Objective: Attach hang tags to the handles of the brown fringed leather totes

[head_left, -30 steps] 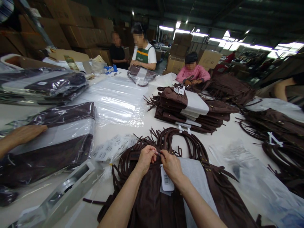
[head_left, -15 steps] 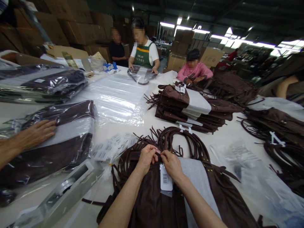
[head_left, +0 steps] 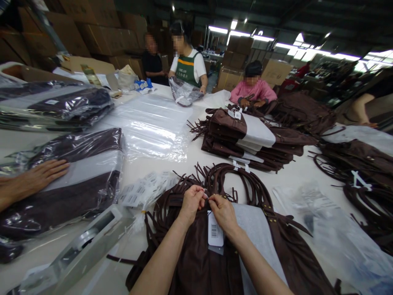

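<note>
A dark brown fringed handbag (head_left: 192,250) lies in front of me, its handles (head_left: 248,180) looped toward the far side. Over its right half runs a strip of white paper (head_left: 253,229). Both hands meet above the bag's top edge, fingertips nearly touching. My left hand (head_left: 193,201) pinches a thin, pale bit of the hang tag's string; finer detail is too small to see. My right hand (head_left: 223,211) is closed in a pinch at the same string. Just below hangs a white barcode hang tag (head_left: 215,230), resting against the bag's front.
Left of the bag lie a pile of loose tags (head_left: 144,190) and a tape dispenser (head_left: 89,241). A co-worker's hand (head_left: 46,176) rests on a plastic-wrapped bag (head_left: 92,192). Stacked brown bags (head_left: 258,137), clear plastic sleeves (head_left: 150,123) and crumpled plastic (head_left: 334,229) surround it.
My hands stay almost in place, fingertips shifting slightly at the string. Across the table, the person in the green apron has lifted and tilted a plastic-wrapped item.
</note>
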